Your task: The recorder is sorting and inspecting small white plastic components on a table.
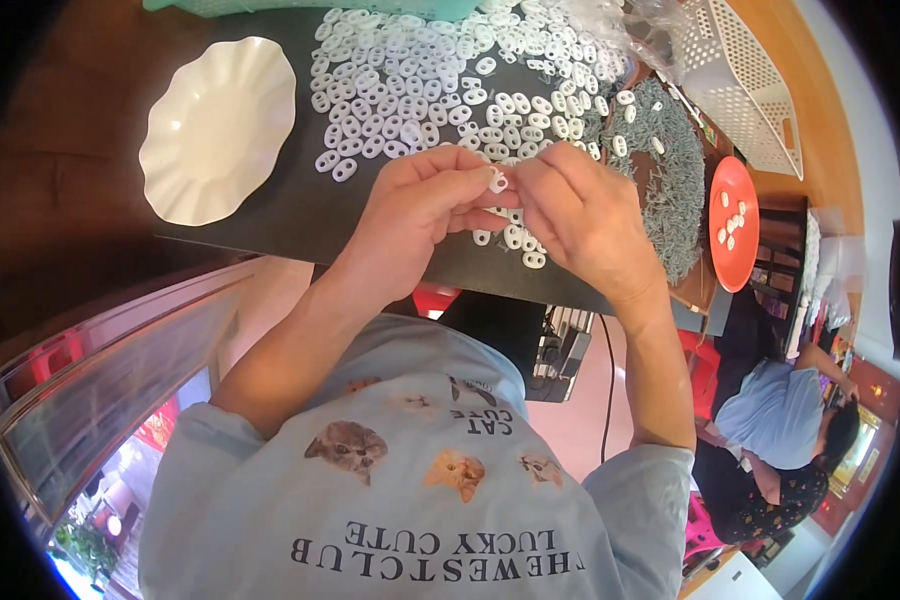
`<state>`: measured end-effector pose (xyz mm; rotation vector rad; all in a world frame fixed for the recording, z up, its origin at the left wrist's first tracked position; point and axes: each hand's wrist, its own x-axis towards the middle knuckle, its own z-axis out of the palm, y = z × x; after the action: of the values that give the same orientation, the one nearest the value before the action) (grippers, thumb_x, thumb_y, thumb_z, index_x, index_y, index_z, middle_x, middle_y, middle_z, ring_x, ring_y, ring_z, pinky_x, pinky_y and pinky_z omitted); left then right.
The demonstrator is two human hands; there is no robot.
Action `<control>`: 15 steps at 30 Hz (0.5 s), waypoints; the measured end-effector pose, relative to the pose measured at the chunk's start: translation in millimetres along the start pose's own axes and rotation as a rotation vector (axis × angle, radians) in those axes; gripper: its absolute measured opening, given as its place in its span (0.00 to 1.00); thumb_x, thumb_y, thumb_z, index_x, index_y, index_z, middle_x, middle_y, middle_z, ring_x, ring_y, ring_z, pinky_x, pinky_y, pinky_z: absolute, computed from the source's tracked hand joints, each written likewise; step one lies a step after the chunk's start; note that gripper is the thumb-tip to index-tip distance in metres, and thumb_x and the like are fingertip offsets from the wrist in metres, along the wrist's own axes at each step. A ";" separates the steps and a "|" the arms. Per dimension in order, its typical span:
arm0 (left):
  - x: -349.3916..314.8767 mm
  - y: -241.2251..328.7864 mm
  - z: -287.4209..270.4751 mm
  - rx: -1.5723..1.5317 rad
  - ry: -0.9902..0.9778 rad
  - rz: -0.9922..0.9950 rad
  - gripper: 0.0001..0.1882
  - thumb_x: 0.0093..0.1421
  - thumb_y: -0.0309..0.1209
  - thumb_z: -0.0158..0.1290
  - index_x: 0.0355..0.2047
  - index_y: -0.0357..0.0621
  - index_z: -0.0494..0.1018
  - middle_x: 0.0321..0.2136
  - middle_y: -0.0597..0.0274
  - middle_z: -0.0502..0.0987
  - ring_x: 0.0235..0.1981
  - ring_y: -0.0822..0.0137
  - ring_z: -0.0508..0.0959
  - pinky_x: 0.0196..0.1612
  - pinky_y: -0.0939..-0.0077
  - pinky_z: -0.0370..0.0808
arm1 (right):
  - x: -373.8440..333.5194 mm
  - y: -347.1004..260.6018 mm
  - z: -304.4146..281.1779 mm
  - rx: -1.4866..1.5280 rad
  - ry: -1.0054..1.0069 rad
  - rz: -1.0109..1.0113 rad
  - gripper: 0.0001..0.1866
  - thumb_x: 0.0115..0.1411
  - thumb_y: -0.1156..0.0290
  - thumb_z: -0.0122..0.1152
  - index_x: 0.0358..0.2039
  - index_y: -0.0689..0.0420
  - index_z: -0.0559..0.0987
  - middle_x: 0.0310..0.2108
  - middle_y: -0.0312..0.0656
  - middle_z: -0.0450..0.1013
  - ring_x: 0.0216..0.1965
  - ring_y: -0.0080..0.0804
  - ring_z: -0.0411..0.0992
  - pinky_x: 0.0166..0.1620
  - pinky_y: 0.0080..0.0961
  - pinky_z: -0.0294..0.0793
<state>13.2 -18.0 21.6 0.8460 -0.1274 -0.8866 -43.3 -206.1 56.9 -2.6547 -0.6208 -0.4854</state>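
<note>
One white clip (498, 183) is in work in the head view, at 12 o'clock from the middle, pinched between thumb and finger of the left hand (420, 205); the fingertips of the right hand (585, 205) bunch just beside it, and I cannot tell whether they close on anything. Much looks left on the table (290, 215): scores of clips (380, 122) spread from 10 to 1 o'clock of the hands, with heaped grey pins (675, 190) at 3. Beyond these, the red plate (735, 272) bears only a few clips, perhaps finished ones.
</note>
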 end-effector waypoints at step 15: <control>-11.9 -7.5 11.7 0.419 -0.070 0.239 0.06 0.67 0.29 0.49 0.35 0.39 0.72 0.26 0.76 0.67 0.29 0.85 0.64 0.30 0.87 0.62 | -3.4 -25.1 -14.0 0.759 -0.044 0.645 0.08 0.68 0.68 0.52 0.36 0.60 0.72 0.24 0.30 0.66 0.24 0.14 0.61 0.28 0.13 0.62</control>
<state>-4.2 -19.0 27.1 1.1617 -0.4783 -0.6713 -61.6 -192.3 74.6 -1.9653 0.0744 0.0140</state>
